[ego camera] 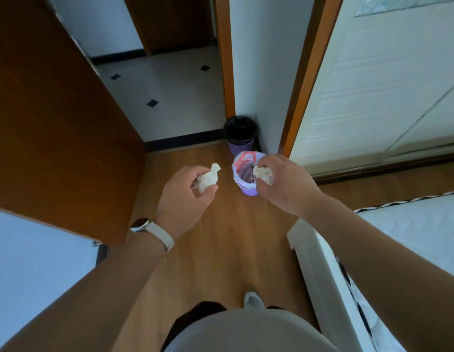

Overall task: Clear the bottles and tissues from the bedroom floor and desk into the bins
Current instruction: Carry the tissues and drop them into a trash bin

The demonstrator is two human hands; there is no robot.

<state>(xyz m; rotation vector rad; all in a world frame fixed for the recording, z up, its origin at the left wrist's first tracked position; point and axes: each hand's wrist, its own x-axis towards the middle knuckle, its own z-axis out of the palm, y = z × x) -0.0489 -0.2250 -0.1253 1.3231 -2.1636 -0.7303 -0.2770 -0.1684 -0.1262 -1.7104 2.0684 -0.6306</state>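
Observation:
My left hand (185, 196) grips a crumpled white tissue (209, 179) above the wooden floor, just left of a purple bin (247, 190). That bin has a light liner with red print. My right hand (284, 184) pinches a second crumpled tissue (264, 174) right over the bin's right rim. Behind it, in the corner by the door frame, stands another purple bin with a black liner (239, 134). No bottles are in view.
An open brown door (55, 123) stands at the left, with a tiled hallway (170, 90) beyond the threshold. A white wardrobe (386, 85) is at the right, and a white bed frame with mattress (373, 250) at the lower right. My feet (252, 299) stand on bare wooden floor (233, 250).

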